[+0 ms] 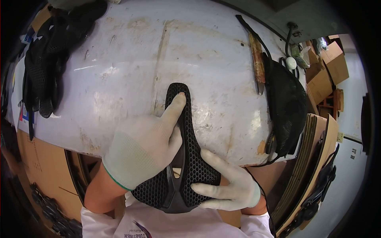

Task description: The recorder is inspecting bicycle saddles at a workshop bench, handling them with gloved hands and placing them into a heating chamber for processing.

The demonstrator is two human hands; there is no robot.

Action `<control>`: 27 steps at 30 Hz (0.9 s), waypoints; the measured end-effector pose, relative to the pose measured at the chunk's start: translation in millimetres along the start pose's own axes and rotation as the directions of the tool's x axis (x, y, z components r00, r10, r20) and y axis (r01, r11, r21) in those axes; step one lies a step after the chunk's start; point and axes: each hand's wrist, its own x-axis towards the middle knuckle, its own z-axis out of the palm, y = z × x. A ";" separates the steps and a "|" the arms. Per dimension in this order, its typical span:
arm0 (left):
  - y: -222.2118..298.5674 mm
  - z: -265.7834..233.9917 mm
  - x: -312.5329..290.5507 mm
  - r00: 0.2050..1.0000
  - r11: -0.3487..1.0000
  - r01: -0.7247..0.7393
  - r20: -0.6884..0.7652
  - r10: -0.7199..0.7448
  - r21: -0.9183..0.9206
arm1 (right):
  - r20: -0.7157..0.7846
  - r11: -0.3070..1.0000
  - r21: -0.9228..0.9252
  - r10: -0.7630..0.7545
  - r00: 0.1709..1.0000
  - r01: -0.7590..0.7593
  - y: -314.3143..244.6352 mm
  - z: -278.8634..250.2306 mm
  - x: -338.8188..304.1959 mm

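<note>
A black bicycle saddle (pixel 193 139) with a honeycomb top lies in front of me. Its narrow nose points away over the bench, and its wide rear is close to my body. My left hand (pixel 145 139), in a pale glove, grips it from the left. The index finger stretches along to the nose, with a bare fingertip pressed on it, and the thumb rests by the central slot. Some of that hand's other fingers are hidden. My right hand (pixel 234 184), also gloved, holds the right rear wing, its fingers spread over the edge and top.
The stained white bench (pixel 127 51) spreads ahead. Several black honeycomb saddles (pixel 47 67) are heaped at its far left. On the right are a worn brown-handled tool (pixel 258 63) and a black fabric bag (pixel 287 103). Cardboard sheets (pixel 303 158) stand at the right; cartons (pixel 327 67) lie beyond.
</note>
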 end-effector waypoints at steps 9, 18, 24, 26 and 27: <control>6.4 -3.2 1.2 0.997 0.997 0.057 0.050 -0.060 0.058 | 0.046 0.998 -0.068 0.020 0.999 -0.017 -9.3 -2.9 5.1; 14.7 2.5 -3.6 0.997 0.987 0.050 0.057 -0.059 0.153 | -0.158 0.992 0.122 0.036 0.987 -0.017 2.6 50.3 -17.5; 9.3 -0.4 -3.8 0.998 0.998 0.028 0.056 -0.032 0.057 | -0.138 0.977 -0.168 0.106 0.985 -0.128 -13.2 43.9 -10.7; 4.0 1.8 -2.9 0.998 0.999 0.023 0.062 -0.025 0.022 | -0.087 0.910 -0.405 0.054 0.995 -0.085 -18.2 34.9 0.9; 1.6 2.8 -1.6 0.998 1.000 0.021 0.060 -0.021 -0.009 | -0.089 0.910 -0.404 0.063 0.994 -0.094 -12.9 35.4 2.1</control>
